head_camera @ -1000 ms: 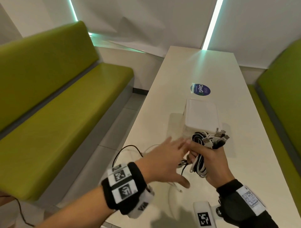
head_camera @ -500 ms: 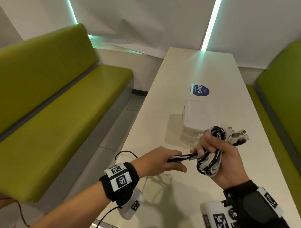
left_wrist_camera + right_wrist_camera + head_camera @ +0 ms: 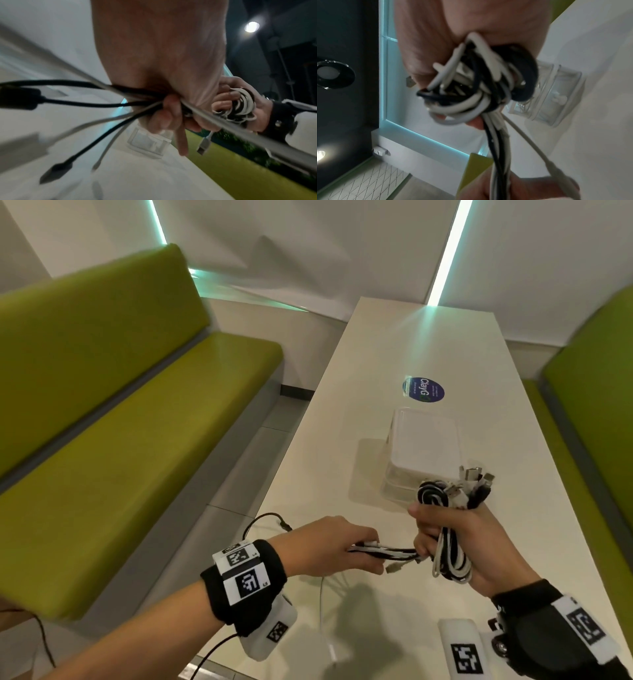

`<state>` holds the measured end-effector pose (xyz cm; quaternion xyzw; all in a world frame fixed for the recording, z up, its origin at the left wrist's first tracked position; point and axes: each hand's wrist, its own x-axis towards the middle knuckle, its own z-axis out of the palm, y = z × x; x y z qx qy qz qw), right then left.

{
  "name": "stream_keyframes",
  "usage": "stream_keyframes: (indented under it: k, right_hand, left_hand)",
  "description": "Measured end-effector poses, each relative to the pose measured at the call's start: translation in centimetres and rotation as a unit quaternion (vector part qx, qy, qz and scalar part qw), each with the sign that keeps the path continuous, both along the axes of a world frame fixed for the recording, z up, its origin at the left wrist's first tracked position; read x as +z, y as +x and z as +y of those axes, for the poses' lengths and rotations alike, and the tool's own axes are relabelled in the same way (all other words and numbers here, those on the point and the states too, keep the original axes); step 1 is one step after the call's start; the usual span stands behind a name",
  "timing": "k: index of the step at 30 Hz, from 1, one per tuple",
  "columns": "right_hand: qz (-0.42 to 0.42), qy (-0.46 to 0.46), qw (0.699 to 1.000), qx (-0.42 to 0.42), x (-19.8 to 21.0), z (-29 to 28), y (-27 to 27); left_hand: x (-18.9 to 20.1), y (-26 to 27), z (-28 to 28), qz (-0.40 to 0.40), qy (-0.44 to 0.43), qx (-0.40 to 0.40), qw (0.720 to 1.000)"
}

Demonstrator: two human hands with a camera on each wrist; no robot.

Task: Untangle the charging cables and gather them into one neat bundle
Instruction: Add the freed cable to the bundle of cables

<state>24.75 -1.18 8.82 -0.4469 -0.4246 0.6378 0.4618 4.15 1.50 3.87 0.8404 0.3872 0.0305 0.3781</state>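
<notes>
My right hand (image 3: 455, 546) grips a coiled bundle of black and white charging cables (image 3: 448, 501) above the white table (image 3: 394, 361), with several metal plugs (image 3: 474, 474) sticking out of its top. The same cable bundle (image 3: 481, 86) fills the right wrist view. My left hand (image 3: 339, 546) grips the loose cable tails (image 3: 387, 553) that run sideways from the bundle. In the left wrist view those cable tails (image 3: 106, 108) fan out behind my curled fingers (image 3: 166, 115), ending in black and white plugs. One thin white cable (image 3: 322, 607) trails down onto the table.
A clear plastic box with a white lid (image 3: 424, 453) stands just beyond the bundle. A round blue sticker (image 3: 423, 389) lies farther back on the table. Green benches (image 3: 113, 412) run along both sides. A black wire (image 3: 267, 520) hangs off the table's left edge.
My left hand closed on the cable tails and drew them left, away from the bundle. My right hand lifted the bundle off the table and shifted it slightly right.
</notes>
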Motion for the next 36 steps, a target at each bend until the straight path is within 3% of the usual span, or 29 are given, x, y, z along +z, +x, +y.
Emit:
stream_keyframes:
  k: [3,9,15,17,20,25,29,36]
  right_hand:
    - [0.044,0.005,0.999,0.007,0.2,0.2,0.7]
    - [0.080,0.026,0.996,0.010,0.2,-0.3,1.3]
    - [0.156,0.025,0.987,0.025,0.8,0.0,1.8]
    - [0.152,0.016,0.988,0.022,1.0,-0.1,2.2]
    - [0.103,-0.011,0.995,0.002,0.9,-0.3,2.3]
    - [-0.069,-0.056,0.996,0.005,0.4,-0.8,1.8]
    - [-0.198,-0.010,0.980,0.026,0.3,-1.0,1.1]
    - [-0.223,0.003,0.968,0.113,0.0,-1.1,0.5]
  left_hand:
    - [-0.2,0.4,-0.4,-0.111,-0.133,0.040,0.984]
    - [-0.2,0.6,-0.5,-0.088,-0.110,0.089,0.986]
    - [0.4,1.6,-1.2,-0.182,-0.203,0.046,0.961]
    - [0.8,2.1,-1.5,-0.203,-0.187,0.060,0.959]
    - [0.8,2.1,-1.6,-0.217,-0.168,0.085,0.958]
    - [0.5,2.3,-1.5,-0.213,-0.140,0.107,0.961]
    - [0.9,2.6,-1.4,-0.233,-0.098,0.110,0.961]
    - [1.0,2.6,-0.9,-0.177,0.006,0.055,0.983]
